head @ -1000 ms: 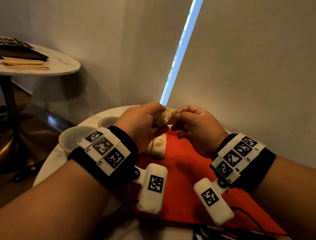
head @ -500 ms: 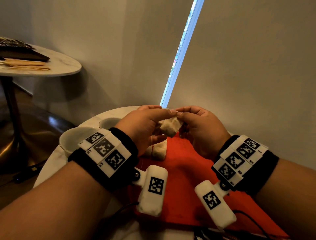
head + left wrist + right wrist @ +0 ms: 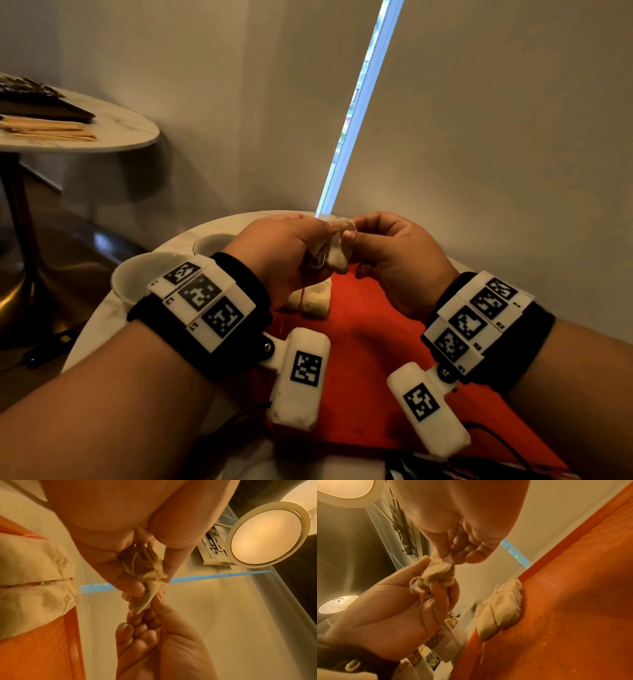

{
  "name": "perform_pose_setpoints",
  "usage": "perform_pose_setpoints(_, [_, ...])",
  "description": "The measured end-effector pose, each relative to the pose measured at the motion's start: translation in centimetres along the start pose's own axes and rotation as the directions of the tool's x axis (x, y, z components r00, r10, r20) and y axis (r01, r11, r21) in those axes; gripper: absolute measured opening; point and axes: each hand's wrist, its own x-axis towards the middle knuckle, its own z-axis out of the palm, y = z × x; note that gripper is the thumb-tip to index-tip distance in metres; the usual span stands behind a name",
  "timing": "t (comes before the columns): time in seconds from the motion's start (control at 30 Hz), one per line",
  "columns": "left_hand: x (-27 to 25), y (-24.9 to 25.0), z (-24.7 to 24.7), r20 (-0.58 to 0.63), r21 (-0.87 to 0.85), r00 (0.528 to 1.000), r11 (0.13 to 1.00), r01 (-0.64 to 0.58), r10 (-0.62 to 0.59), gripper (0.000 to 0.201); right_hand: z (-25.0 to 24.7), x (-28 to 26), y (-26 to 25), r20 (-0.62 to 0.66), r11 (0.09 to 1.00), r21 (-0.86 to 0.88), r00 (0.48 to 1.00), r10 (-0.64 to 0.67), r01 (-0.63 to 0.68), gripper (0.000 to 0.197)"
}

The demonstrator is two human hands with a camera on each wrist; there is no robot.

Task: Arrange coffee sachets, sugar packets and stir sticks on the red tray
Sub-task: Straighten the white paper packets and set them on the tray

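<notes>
Both hands, left hand (image 3: pixel 281 253) and right hand (image 3: pixel 394 253), now pinch one sachet (image 3: pixel 334 246) higher above the tray (image 3: pixel 370 342), its corner pulled straight, nearly ready to set beside two sachets (image 3: pixel 310 303) below them

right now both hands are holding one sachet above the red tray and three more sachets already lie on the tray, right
Not quite. Both the left hand and right hand hold one sachet above the red tray, but only two sachets lie on it, side by side, as the right wrist view shows.
</notes>
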Motion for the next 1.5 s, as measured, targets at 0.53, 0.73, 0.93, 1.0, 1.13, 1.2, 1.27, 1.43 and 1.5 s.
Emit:
perform_pose_setpoints(0.53, [0.8, 3.1, -2.0, -0.327, -0.312, 0.927, 0.904, -0.291, 0.185, 0.005, -0.1, 1.1, -0.2, -0.008, 0.975, -0.172, 0.989, 0.145, -0.144, 0.028])
perform_pose_setpoints(0.73, [0.5, 3.0, -2.1, -0.317, -0.203, 0.935, 0.952, -0.228, 0.156, 0.003, 3.2, 1.0, 0.1, 0.242, 0.821, -0.518, 0.880, 0.409, -0.239, 0.014])
perform_pose_setpoints(0.93, [0.2, 2.1, -1.2, -0.258, -0.138, 0.951, 0.967, -0.212, 0.172, 0.006, 5.1, 2.1, 0.8, 0.236, 0.696, -0.709, 0.895, 0.379, -0.108, 0.007])
perform_pose_setpoints(1.0, [0.5, 2.2, -1.3, -0.264, -0.126, 0.951, 0.972, -0.199, 0.160, 0.010, 5.3, 2.3, 1.1, 0.215, 0.709, -0.697, 0.913, 0.347, -0.106, 0.006])
perform_pose_setpoints(1.13, [0.8, 2.1, -1.6, -0.253, -0.104, 0.958, 0.980, -0.169, 0.139, 0.009, 5.2, 2.4, 1.2, 0.156, 0.806, -0.571, 0.943, 0.293, -0.156, 0.013])
perform_pose_setpoints(1.2, [0.9, 2.1, -1.6, -0.245, -0.097, 0.960, 0.982, -0.164, 0.136, 0.009, 5.0, 2.3, 1.1, 0.116, 0.843, -0.520, 0.966, 0.230, -0.139, 0.011])
perform_pose_setpoints(1.27, [0.9, 2.1, -1.6, -0.249, -0.092, 0.960, 0.984, -0.155, 0.129, 0.009, 4.8, 2.1, 0.7, 0.065, 0.872, -0.473, 0.982, 0.175, -0.124, 0.008])
perform_pose_setpoints(1.43, [0.9, 1.9, -1.6, -0.245, -0.097, 0.960, 0.981, -0.165, 0.138, 0.005, 4.5, 1.2, 0.1, 0.244, 0.815, -0.508, 0.861, 0.447, -0.279, 0.011])
perform_pose_setpoints(1.5, [1.0, 1.8, -1.7, -0.251, -0.092, 0.958, 0.981, -0.168, 0.140, 0.006, 4.6, 0.9, 0.3, 0.282, 0.768, -0.577, 0.816, 0.505, -0.276, 0.015])
